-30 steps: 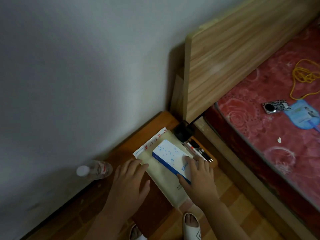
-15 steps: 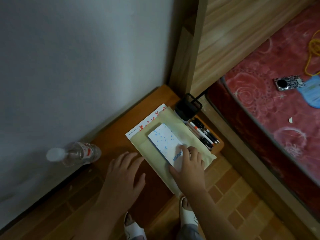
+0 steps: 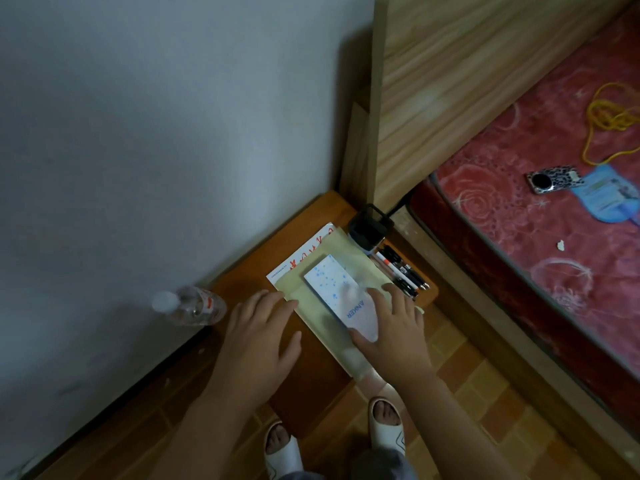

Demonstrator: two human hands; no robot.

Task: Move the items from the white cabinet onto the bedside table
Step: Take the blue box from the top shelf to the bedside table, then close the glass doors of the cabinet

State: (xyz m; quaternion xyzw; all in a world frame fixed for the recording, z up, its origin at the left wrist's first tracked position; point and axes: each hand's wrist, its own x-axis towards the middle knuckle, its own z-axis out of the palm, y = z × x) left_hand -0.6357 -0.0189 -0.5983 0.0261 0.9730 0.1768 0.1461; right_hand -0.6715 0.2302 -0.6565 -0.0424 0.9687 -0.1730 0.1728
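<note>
A white box with blue dots lies on a tan envelope, which covers a white paper with red writing, all on the brown wooden bedside table. My right hand grips the near end of the box, thumb on one side and fingers on the other. My left hand hovers flat, fingers apart, over the table's left part beside the envelope, holding nothing. Several pens and a black holder sit at the table's right edge.
A clear plastic bottle stands on the floor left of the table, by the grey wall. The wooden headboard and red mattress with a yellow cord, a patterned phone and a blue pouch are at right. My slippered feet are below.
The view has shifted slightly. My right hand stays on the box's near end; my left hand stays spread beside the envelope. The box lies flatter on the envelope than one second ago.
</note>
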